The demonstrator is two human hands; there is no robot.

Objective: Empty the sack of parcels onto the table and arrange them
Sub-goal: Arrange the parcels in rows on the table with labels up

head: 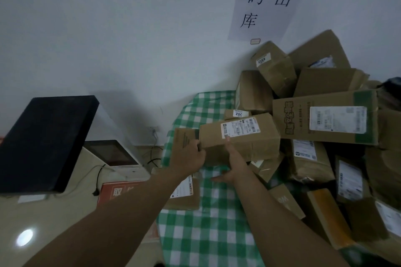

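Observation:
A brown cardboard parcel (249, 136) with a white shipping label is held above the green-and-white checked table (208, 234). My left hand (191, 156) grips its left end, fingers curled round the edge. My right hand (233, 162) supports it from the front and below, index finger straight up against the label, thumb spread out to the left. A heap of brown parcels (325, 119) covers the right side of the table and leans on the wall. No sack is visible.
A flat parcel (184, 195) lies on the table's left edge under my left forearm. Left of the table a dark tilted screen (45, 143), a smaller white terminal (112, 154) and a red box (117, 191) stand on a beige counter. A paper sign (269, 0) hangs on the wall.

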